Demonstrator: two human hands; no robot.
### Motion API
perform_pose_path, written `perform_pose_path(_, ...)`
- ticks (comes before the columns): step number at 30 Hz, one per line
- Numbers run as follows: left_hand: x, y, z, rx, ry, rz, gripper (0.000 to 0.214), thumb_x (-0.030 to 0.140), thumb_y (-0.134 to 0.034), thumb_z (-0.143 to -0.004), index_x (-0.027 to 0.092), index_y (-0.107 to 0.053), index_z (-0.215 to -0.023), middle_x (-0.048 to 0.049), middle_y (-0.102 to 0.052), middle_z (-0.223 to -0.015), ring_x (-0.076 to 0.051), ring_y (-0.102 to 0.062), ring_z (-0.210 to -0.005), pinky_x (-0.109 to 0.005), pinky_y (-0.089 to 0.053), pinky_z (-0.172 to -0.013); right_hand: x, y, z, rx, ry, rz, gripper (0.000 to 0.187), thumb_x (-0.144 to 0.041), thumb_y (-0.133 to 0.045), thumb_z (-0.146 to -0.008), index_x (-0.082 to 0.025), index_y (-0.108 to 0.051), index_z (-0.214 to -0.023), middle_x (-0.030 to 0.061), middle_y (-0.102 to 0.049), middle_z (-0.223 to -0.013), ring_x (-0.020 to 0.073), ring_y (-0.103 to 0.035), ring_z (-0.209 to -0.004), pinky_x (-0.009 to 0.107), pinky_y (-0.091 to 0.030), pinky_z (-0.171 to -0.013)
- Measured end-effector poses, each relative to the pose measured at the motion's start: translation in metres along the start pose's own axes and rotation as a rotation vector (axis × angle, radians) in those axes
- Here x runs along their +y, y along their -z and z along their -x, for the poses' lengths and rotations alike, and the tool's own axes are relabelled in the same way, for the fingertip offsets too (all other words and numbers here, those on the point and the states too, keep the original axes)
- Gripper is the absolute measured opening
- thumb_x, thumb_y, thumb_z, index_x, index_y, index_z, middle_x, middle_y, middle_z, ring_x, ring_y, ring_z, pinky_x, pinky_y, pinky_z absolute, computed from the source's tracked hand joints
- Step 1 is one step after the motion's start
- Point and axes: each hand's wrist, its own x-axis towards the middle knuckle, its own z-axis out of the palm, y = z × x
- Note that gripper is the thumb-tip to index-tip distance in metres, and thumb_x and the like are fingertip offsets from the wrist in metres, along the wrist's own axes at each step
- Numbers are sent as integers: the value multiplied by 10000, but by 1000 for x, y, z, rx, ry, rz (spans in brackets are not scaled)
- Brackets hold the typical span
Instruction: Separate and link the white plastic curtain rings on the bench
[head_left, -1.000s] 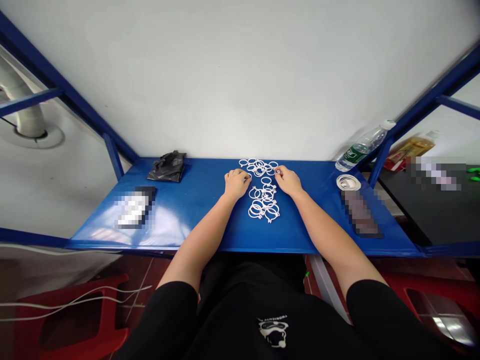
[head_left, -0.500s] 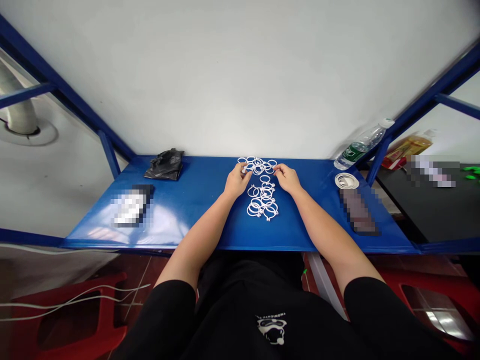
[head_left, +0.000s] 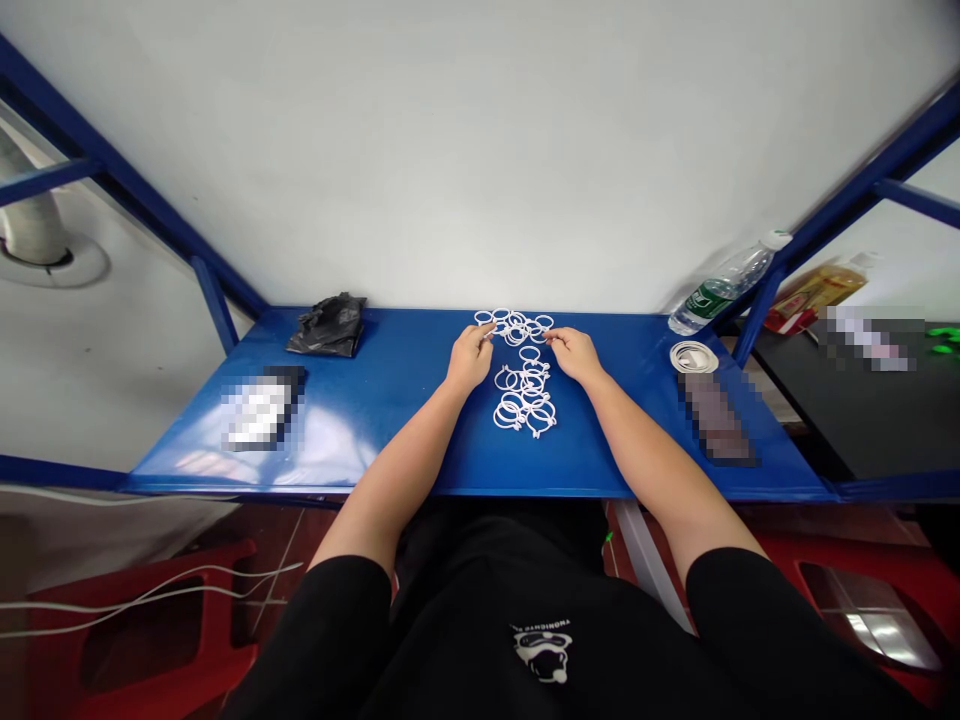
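Several thin white plastic rings with small clip-like ends lie in two groups on the blue table [head_left: 382,400]. The far group of rings [head_left: 515,328] sits close to the wall. Nearer to me is a second cluster of overlapping rings [head_left: 527,400]. At the far group's left edge, my left hand [head_left: 469,358] has its index finger stretched onto the rings and its thumb apart. On the opposite side, my right hand [head_left: 573,354] reaches its fingertips to the group's right edge, fingers extended. Neither hand visibly lifts a ring.
A crumpled black plastic bag [head_left: 328,326] and a blurred item [head_left: 264,408] lie at left. To the right are a leaning water bottle [head_left: 724,287], a coiled white cable [head_left: 693,357] and a blurred dark object [head_left: 716,420]. Blue frame bars flank the table.
My left index finger has extended onto the far rings, where finger and thumb were closer around a small white part. My right fingertips have shifted slightly left. The rings look nearly unmoved.
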Motion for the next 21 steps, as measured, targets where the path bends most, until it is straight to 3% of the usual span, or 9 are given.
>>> perform_pose_path(7, 0, 0, 0, -11, 8, 28, 463, 109, -466, -949, 154, -742, -1317, -93, -724, -1121, -201, -748, -1033, -329, -594, -962, 2, -1, -1, 24, 17, 10, 364, -211, -514, -920, -248, -844, -1071, 41, -815, -1055, 251, -742, -1050, 396, -567, -1001)
perform_pose_path(12, -1, -1, -1, -16, 9, -6, 468, 88, -483, -936, 191, -761, -1298, -76, -736, -1128, -203, -740, -1046, -338, -585, -1001, 0, 2, -3, 50, 49, 48, 366, -164, -491, -899, -223, -843, -979, 59, -798, -1057, 254, -734, -1010, 392, -562, -983)
perform_pose_path(21, -1, 1, -1, -17, 6, -12, 491, 70, -460, -925, 167, -760, -1302, -90, -744, -1162, -206, -734, -1058, -347, -575, -1044, -6, 3, -1, 22, 77, 70, 404, -151, -452, -937, -220, -818, -1094, 64, -777, -1102, 253, -713, -1031, 382, -547, -976)
